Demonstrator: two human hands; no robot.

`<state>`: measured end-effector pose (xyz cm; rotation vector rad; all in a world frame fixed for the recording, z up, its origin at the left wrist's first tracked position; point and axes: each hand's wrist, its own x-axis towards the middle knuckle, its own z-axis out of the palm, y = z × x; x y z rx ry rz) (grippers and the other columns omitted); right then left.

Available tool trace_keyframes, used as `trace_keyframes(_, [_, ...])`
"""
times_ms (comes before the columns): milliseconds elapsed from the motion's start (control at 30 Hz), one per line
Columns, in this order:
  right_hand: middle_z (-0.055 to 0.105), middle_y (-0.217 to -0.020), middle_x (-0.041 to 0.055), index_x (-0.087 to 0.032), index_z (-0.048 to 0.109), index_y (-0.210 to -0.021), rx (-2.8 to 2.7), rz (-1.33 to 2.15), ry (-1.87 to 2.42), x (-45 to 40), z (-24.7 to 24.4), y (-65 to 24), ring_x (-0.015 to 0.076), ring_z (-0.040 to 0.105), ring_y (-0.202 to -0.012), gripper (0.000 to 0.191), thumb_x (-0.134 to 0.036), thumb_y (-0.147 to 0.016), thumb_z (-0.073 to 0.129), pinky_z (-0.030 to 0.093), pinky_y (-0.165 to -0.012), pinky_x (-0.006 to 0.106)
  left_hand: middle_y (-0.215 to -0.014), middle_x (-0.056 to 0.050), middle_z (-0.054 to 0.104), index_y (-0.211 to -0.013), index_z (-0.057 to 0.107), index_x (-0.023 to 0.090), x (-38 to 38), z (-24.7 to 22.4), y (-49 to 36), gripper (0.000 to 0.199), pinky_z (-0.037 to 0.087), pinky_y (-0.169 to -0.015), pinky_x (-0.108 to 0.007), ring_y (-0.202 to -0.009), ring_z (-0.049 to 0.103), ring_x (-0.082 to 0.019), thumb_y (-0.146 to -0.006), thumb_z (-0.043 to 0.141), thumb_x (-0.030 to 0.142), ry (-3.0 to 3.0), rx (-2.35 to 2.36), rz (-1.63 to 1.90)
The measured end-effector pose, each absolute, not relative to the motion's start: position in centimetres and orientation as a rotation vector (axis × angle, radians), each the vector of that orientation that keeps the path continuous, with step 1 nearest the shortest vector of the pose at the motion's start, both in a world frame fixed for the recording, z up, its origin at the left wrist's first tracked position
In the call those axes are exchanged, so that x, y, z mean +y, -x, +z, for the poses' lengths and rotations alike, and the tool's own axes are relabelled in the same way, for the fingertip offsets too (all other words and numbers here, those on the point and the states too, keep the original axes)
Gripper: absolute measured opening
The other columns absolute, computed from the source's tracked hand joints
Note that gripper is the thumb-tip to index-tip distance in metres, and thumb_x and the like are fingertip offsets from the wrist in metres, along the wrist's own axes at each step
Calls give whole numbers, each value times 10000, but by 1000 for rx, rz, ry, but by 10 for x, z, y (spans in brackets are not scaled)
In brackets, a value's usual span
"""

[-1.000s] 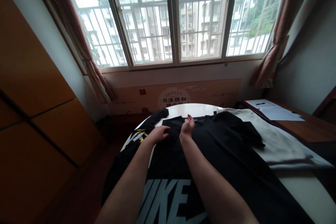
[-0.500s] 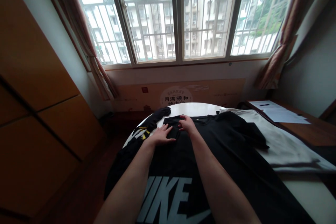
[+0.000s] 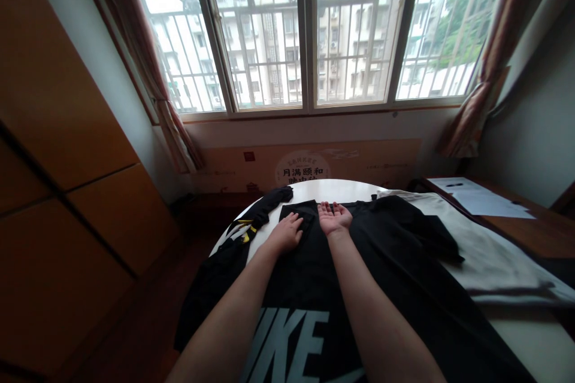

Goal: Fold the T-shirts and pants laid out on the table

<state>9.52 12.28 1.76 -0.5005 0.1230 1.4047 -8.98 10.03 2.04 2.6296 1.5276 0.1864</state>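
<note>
A black T-shirt (image 3: 386,275) with large grey NIKE lettering lies spread on a white round table (image 3: 339,185). Its left side is folded inward, with a sleeve turned over near the collar. My left hand (image 3: 288,232) rests palm down on that folded part, its fingers stretched out. Just to the right, by the neckline, my right hand (image 3: 335,218) is turned palm up with its fingers apart and slightly bent. I see no cloth gripped in either hand. The shirt's right sleeve (image 3: 442,238) lies spread out.
Dark clothing with yellow marks (image 3: 247,228) is heaped along the table's left edge. White cloth (image 3: 489,257) lies under the shirt's right side. A brown desk (image 3: 550,224) with papers (image 3: 485,197) stands at right, an orange cabinet (image 3: 103,209) at left.
My right hand has rolled over from a sideways, curled pose to palm up and shifted slightly right. My left hand has slid a little right, its fingers closer together.
</note>
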Motion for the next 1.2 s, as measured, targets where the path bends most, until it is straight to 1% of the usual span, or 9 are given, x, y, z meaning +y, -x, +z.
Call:
trace_keyframes(167, [618, -1041, 62, -256, 490, -989, 185, 1417, 457, 118, 10, -91, 175, 681, -876, 190, -332, -825, 431, 598, -782, 407, -1649, -133, 255, -1548, 375, 226, 101, 16, 91, 732, 182, -1219, -519, -1523, 183, -384, -929, 470, 604, -2590, 1525, 33])
trace_keyframes(333, [650, -989, 42, -269, 475, -959, 62, 1371, 359, 117, 3, -93, 190, 696, -895, 190, -366, -832, 372, 587, -819, 474, -1681, -100, 145, -1573, 284, 341, 100, 18, 92, 754, 125, -1211, -567, -1535, 70, -404, -932, 338, 734, -2579, 1505, -69])
trace_keyframes(467, [680, -965, 40, -257, 509, -968, 113, 1372, 212, 116, 6, -96, 196, 706, -917, 203, -361, -856, 375, 587, -831, 465, -1661, -124, 223, -1561, 325, 332, 107, 26, 89, 773, 185, -1192, -580, -1520, 152, -425, -914, 349, 754, -2570, 1508, -94])
trace_keyframes(567, [697, -928, 20, -259, 534, -977, 163, 1405, 160, 117, 8, -97, 184, 710, -898, 205, -362, -873, 390, 582, -852, 442, -1537, -109, 480, -1437, 536, 305, 122, 35, 81, 641, 351, -1133, -501, -1414, 427, -369, -953, 340, 678, -2552, 1522, -77])
trace_keyframes(633, [701, -896, 8, -266, 545, -968, 173, 1405, 171, 118, 6, -98, 181, 712, -870, 205, -368, -876, 392, 575, -871, 447, -1459, -104, 568, -1361, 608, 265, 130, 37, 74, 553, 383, -1119, -435, -1352, 508, -310, -999, 311, 559, -2568, 1561, -16])
trace_keyframes(733, [706, -899, 17, -270, 550, -940, 119, 1369, 236, 122, 2, -98, 195, 715, -892, 222, -384, -868, 374, 556, -918, 481, -1540, -128, 474, -1435, 526, 198, 137, 26, 64, 532, 297, -1185, -443, -1439, 402, -298, -1010, 327, 447, -2575, 1665, 88])
trace_keyframes(867, [710, -998, 51, -276, 536, -927, -63, 1293, 395, 127, -4, -97, 220, 703, -1008, 271, -415, -851, 316, 532, -959, 521, -1622, -171, 310, -1522, 401, 150, 137, 5, 60, 649, 199, -1213, -545, -1512, 244, -352, -982, 397, 512, -2540, 1734, 141])
trace_keyframes(1033, [684, -1119, 71, -309, 498, -1059, -129, 1305, 512, 128, -4, -95, 242, 684, -1065, 332, -466, -859, 285, 510, -972, 561, -1574, -161, 414, -1468, 485, 166, 126, 7, 59, 580, 248, -1204, -502, -1473, 344, -322, -986, 425, 484, -2536, 1753, 333])
trace_keyframes(1200, [613, -1302, 89, -340, 404, -1288, -269, 1313, 622, 129, 3, -96, 218, 666, -1113, 485, -498, -865, 228, 520, -971, 505, -1506, -114, 511, -1405, 541, 161, 114, 47, 67, 491, 314, -1179, -358, -1401, 441, -212, -1045, 253, 329, -2469, 1865, 697])
